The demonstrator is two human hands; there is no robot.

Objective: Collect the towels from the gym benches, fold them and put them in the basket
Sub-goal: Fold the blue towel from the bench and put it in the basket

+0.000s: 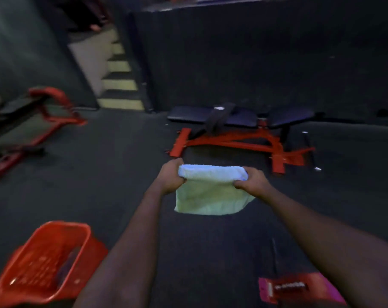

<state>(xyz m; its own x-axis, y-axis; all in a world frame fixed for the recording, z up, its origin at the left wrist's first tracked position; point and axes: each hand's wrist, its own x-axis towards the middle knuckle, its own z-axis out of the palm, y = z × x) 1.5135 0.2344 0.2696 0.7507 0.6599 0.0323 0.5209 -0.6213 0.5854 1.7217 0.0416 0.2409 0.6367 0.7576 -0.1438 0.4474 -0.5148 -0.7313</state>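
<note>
Two hands held one towel: my left hand [171, 177] and my right hand [252, 183] each had fingers curled tight round an upper corner of the folded pale towel [211, 194]. It hung in the air between them, above the dark floor [122, 174], touching nothing else. Just past it stood a gym bench [239, 117] on a red frame, a dark strap [217, 116] draped across its pad. It blocked the way straight ahead, with a dark wall close behind. Off to my left sat a second red-framed bench [22, 107], something pale at its end too blurred to name. Between the benches, steps with yellow edges [119, 85] rose away. The red basket [44, 258] sat on the floor low to my left, well apart from the towel, mouth upward, something dark inside that I could not make out. A pink and red object [299, 287] lay under my right forearm. Bare floor lay open between basket and towel
</note>
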